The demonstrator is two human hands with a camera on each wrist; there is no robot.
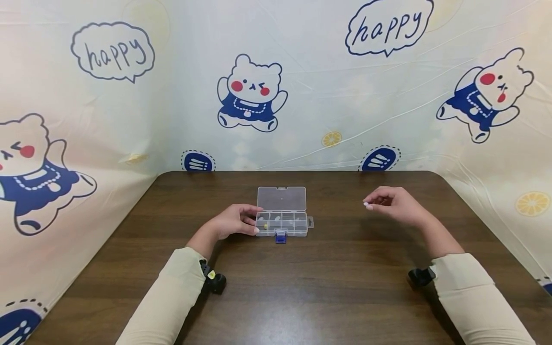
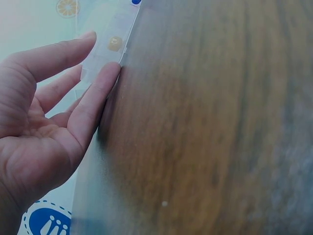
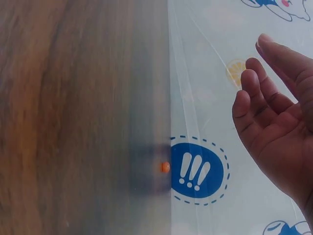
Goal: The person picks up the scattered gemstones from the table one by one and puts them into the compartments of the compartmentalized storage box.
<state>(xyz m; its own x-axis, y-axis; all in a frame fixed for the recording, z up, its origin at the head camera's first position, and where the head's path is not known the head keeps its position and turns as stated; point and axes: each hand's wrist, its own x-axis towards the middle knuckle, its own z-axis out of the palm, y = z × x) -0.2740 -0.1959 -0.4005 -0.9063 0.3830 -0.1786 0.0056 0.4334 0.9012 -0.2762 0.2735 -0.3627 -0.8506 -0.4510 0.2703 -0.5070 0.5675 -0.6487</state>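
Note:
A clear plastic compartment box [image 1: 282, 232] with a blue latch [image 1: 281, 238] stands on the table, its lid [image 1: 281, 199] raised. My left hand [image 1: 235, 221] grips the box's left end, thumb at the front edge and fingers farther back. Several white pieces [image 1: 277, 219] and a yellowish piece [image 1: 265, 226] lie in the compartments. My right hand [image 1: 394, 205] is held above the table, right of the box, fingers loosely bent. In the right wrist view the index fingertip stands apart, and no thing shows between the fingers. Left of that hand lies a small orange pill-like piece [image 3: 165, 167].
The brown wooden table [image 1: 276, 297] meets a pale printed curtain [image 1: 302, 86] at its back edge and sides. A dark wrist camera [image 1: 217, 283] sits at my left cuff, another wrist camera [image 1: 420, 277] at my right cuff.

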